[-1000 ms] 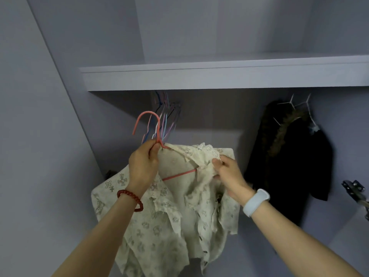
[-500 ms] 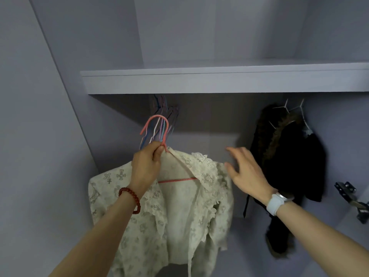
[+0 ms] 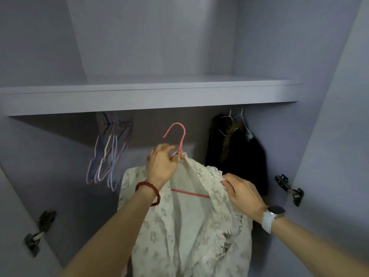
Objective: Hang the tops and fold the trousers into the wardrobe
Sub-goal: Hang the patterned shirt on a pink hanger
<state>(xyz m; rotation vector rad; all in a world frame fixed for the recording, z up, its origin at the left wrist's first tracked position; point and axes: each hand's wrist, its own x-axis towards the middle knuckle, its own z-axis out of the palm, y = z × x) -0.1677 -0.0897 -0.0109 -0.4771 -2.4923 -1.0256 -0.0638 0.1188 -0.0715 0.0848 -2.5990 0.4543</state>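
The cream lace top (image 3: pixel 191 216) on its pink hanger (image 3: pixel 180 144) is now right of the empty hangers (image 3: pixel 108 154), below the shelf (image 3: pixel 151 96). The left hand (image 3: pixel 161 166) grips the hanger neck. The right hand (image 3: pixel 242 193), open before, pinches the shoulder again.

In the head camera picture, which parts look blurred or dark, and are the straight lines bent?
Head view: the empty hangers and the left door hinge are smeared by motion blur; under the shelf lies deep shadow, so the dark coat shows little detail; the wide lens tilts the wardrobe walls; the cream top and pink hanger are fairly sharp.
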